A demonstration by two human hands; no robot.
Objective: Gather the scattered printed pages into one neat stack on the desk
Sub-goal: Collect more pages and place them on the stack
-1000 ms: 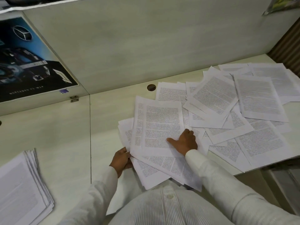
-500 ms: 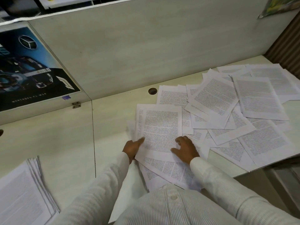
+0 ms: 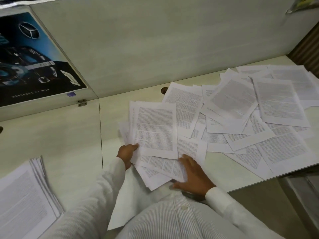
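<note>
The left hand clamps its fingers on the pages; right of them the right hand presses, fingers apart.

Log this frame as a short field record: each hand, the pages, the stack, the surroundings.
left grip: left hand pinches the left edge of the gathered pages
right grip: right hand, fingers spread, presses flat on the lower sheets of that bundle
scattered pages: overlapping, askew, spread over the right side of the desk
side stack: lower left, edges fanned, no hand on it
cable hole: at the back, beside the pages
poster: on the left partition
task state: pages not yet in one stack
</note>
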